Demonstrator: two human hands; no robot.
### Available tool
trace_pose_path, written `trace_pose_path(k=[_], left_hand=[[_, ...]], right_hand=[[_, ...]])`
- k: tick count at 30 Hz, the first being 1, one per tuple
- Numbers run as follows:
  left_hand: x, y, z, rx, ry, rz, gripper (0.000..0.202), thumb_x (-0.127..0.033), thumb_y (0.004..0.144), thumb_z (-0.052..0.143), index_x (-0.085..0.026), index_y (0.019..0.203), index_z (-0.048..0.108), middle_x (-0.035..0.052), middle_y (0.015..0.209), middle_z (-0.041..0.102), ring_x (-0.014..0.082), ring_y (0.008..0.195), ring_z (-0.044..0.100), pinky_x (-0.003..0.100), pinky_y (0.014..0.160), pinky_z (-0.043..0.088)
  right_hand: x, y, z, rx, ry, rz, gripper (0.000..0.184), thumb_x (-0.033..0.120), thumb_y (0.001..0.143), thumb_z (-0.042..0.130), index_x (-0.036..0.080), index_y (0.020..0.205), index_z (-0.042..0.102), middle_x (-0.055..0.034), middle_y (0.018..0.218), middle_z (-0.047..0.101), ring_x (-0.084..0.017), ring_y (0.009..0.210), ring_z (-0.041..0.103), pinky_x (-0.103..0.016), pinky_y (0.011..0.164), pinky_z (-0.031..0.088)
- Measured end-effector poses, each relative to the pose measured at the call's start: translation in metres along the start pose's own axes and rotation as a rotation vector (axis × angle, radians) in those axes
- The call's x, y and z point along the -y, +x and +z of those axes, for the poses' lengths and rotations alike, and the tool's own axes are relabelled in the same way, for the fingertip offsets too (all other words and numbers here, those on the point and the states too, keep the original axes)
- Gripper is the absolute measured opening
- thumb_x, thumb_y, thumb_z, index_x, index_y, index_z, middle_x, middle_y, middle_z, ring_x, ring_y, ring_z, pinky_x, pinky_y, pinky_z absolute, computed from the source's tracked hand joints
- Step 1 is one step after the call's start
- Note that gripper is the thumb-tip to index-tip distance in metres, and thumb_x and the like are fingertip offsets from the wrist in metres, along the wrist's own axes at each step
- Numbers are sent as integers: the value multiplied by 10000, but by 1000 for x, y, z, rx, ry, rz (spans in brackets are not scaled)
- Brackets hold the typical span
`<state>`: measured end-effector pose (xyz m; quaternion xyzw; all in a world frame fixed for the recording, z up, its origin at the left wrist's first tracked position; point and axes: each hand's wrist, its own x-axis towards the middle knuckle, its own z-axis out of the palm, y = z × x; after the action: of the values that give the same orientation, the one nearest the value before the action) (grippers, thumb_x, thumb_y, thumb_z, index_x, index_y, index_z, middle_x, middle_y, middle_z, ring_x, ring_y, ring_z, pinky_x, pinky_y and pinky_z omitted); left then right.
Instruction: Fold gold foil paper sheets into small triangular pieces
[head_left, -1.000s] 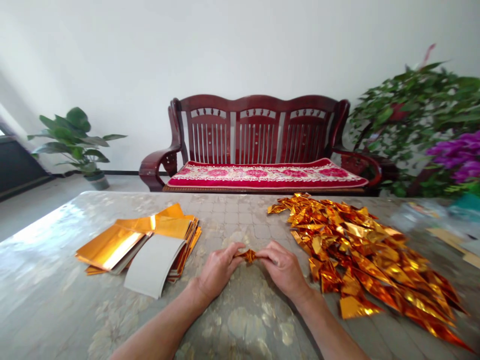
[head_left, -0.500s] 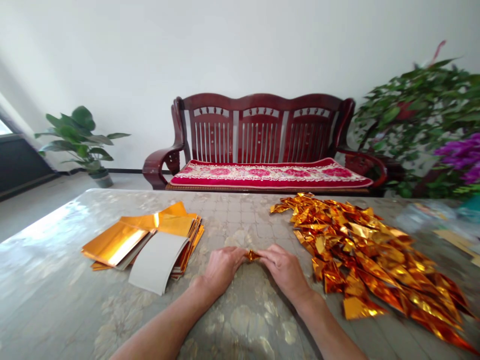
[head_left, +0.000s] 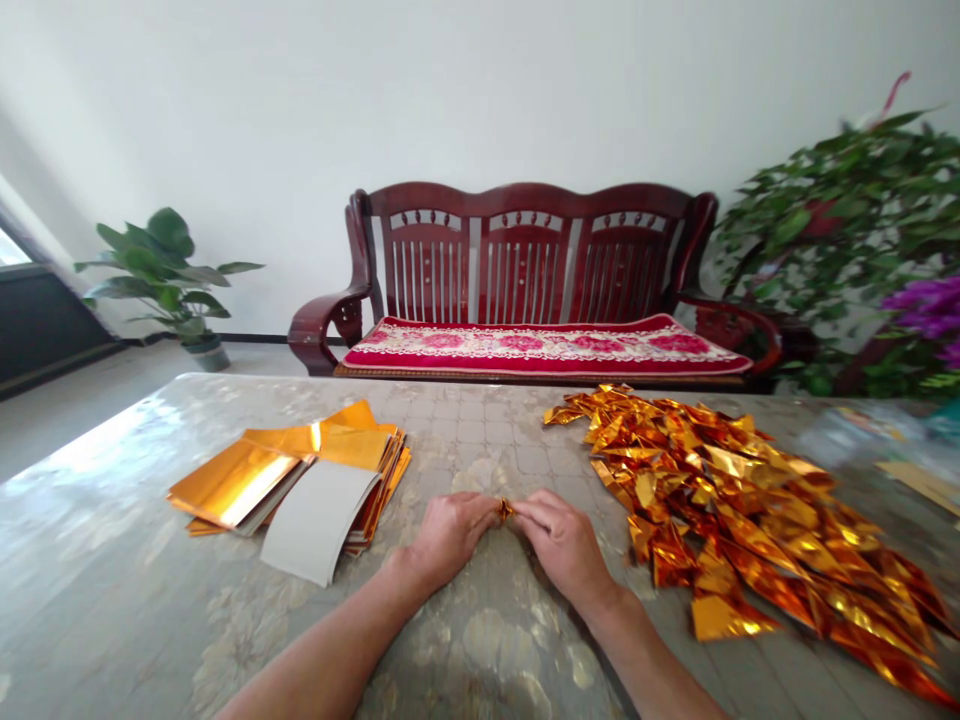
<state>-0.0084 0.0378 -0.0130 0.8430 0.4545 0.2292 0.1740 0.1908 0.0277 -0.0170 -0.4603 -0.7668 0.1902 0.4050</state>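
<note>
Gold and shiny, the small foil piece (head_left: 505, 510) is right between my two hands, over the middle of the worktop (head_left: 487, 630). My left hand (head_left: 448, 535) pinches its left side and my right hand (head_left: 568, 550) pinches its right side. Each grip is closed on it, so neither hand is nearer. It is too little and too covered up to tell which way its long side runs. The folded foil pile (head_left: 720, 500) is near my right hand; the sheet stack (head_left: 319, 520) is off to my left.

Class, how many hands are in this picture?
2: the left hand and the right hand, on either side of the small gold foil piece they hold.
</note>
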Motion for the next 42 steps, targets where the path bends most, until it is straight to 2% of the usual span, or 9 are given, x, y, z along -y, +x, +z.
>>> trace_pose_path(k=[4,11,15,21,26,35,42], left_hand=[[-4,2,0,2,-46,-19,277,-301,999,424,-214,874,656,21,835,697,156,798,639,222,708,411],[-17,2,-2,66,9,-159,172,-249,969,435,-212,923,596,22,842,702,177,789,667,239,657,395],[-18,0,-3,77,90,-125,213,-259,994,383,-214,901,570,30,836,696,180,772,669,244,643,385],[-17,-1,0,51,168,-110,238,-247,1010,343,-215,897,550,30,829,694,170,753,668,242,629,372],[-19,-2,0,90,233,-99,219,-205,999,324,-209,926,530,48,829,702,185,737,676,254,605,368],[-25,-1,1,69,256,-174,223,-209,1005,278,-216,993,501,21,801,713,190,712,698,264,572,352],[-27,-4,3,54,316,-134,212,-198,999,290,-211,982,501,20,785,713,191,695,697,270,554,346]], right_hand=[[4,0,0,-9,7,-9,242,172,889,576,265,1000,770,-18,790,665,-147,755,649,-229,688,498],[5,-2,1,-23,14,-28,232,178,891,565,251,975,768,-23,786,663,-147,745,641,-221,674,503],[7,-3,2,-28,-10,-32,237,182,902,551,249,981,764,-27,784,663,-150,750,641,-224,688,505],[11,-3,7,-56,-43,-44,278,178,924,524,241,1093,735,-40,856,691,-162,818,659,-243,751,512],[15,-3,8,-73,-54,-69,284,183,939,506,228,1121,720,-50,889,703,-171,852,666,-257,771,516],[22,-4,10,-96,-199,-75,287,152,925,478,211,1085,709,-54,859,702,-181,830,665,-275,767,513],[23,-6,10,-125,-239,-129,282,135,922,474,179,1075,707,-53,834,691,-176,798,653,-274,738,491]])
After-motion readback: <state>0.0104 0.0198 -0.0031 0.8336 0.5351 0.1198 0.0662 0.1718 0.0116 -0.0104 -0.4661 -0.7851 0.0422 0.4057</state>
